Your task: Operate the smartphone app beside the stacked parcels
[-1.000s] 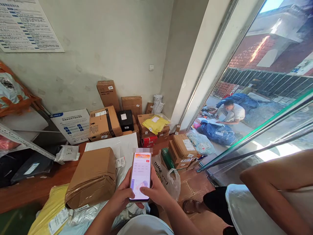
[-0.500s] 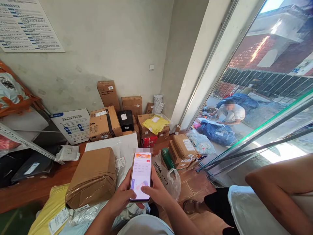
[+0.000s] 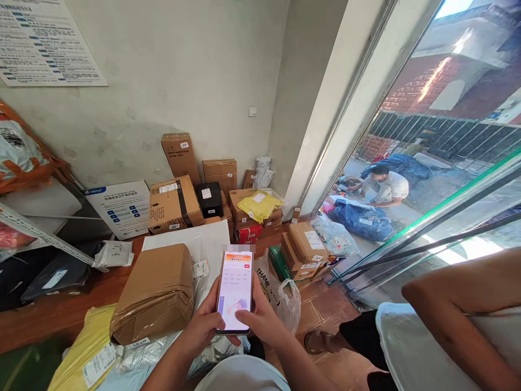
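Observation:
A smartphone [image 3: 236, 290] with a lit screen is held upright in front of me, low in the middle of the view. My left hand [image 3: 207, 320] wraps its left edge, the thumb near the lower left corner. On the other edge my right hand [image 3: 260, 315] is closed, its thumb lying over the lower part of the screen. The fingers behind the phone are mostly hidden. To the left of my hands a large taped brown parcel [image 3: 152, 293] rests on plastic-wrapped packages. A white plastic bag [image 3: 285, 304] with "THANK" printed on it stands just right of the phone.
Several cardboard boxes [image 3: 173, 203] are stacked along the wall, with a yellow package [image 3: 260, 205] on one. More boxes [image 3: 307, 244] stand by the glass door [image 3: 431, 195]. A person's bent arm [image 3: 459, 320] is close on the right. Outside, another person [image 3: 385, 187] crouches among bags.
Both hands keep hold of the phone with almost no movement. The arm of the person at the right has shifted slightly left and up.

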